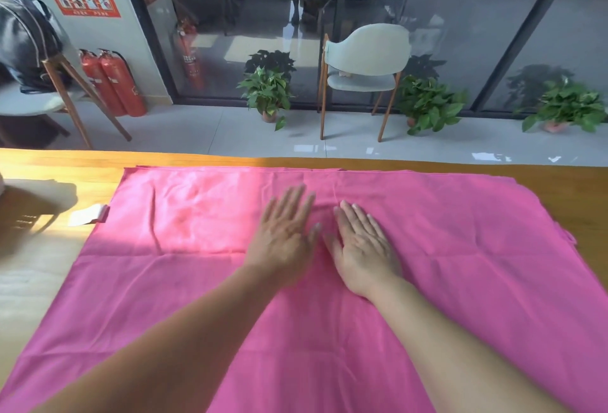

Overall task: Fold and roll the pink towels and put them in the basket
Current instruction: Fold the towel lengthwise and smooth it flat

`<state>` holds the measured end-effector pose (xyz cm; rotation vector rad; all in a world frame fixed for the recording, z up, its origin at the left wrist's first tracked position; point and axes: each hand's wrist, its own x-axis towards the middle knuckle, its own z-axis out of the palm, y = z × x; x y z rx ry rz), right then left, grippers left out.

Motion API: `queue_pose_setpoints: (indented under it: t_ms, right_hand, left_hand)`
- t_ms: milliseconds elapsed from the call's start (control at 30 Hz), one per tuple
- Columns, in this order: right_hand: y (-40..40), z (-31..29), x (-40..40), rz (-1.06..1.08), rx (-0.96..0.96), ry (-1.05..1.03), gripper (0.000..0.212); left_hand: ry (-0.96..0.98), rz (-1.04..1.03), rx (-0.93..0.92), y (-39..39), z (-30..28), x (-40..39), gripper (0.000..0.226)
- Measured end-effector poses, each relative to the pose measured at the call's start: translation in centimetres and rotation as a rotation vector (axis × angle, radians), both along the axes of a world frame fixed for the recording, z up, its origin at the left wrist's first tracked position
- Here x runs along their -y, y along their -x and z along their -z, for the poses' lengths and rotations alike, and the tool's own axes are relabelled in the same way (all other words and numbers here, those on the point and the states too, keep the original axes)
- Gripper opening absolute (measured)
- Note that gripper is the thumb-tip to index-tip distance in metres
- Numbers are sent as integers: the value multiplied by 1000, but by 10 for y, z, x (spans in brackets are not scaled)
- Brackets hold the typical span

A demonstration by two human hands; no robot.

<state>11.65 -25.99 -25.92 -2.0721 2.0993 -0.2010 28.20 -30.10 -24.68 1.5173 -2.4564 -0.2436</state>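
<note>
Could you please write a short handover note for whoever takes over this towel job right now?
Left hand: open, flat on the towel.
Right hand: open, flat on the towel, beside the left.
Towel: spread on the table, creased; white tag at its left edge.
Basket: not in view.
Done: towel laid out.
Left: fold, roll, put in basket.

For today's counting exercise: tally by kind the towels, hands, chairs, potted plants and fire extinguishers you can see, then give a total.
Pink towel: 1
Hands: 2, left hand and right hand
Chairs: 2
Potted plants: 3
Fire extinguishers: 2
Total: 10
</note>
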Motion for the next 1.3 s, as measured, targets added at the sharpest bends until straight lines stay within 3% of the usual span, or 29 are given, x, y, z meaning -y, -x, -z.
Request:
queue_pose_setpoints:
  t_ms: [100,233,467,633,733,1000,1200,1300]
  right_hand:
    - [4,1,2,-26,-16,20,57]
    - [45,1,1,-12,-23,-8,60]
    - [173,-16,-2,296,-103,-147,69]
    - [117,-8,8,76,-20,8,62]
    - [124,0,3,18,-42,7,63]
    - [280,-15,4,407,-142,-141,81]
    - [200,1,8,98,6,-7,80]
    - [229,1,6,128,-51,-34,82]
  left_hand:
    - [-104,102,-56,43,3,-2,55]
    - [-88,83,85,46,15,-5,71]
    - [-66,71,219,50,12,-6,86]
    - [-70,121,39,116,0,-1,74]
    - [-105,157,83,138,9,-4,76]
    - [-34,151,181,142,20,-6,88]
    - [-24,140,177,141,20,-7,88]
    - [-31,145,182,141,21,-5,87]
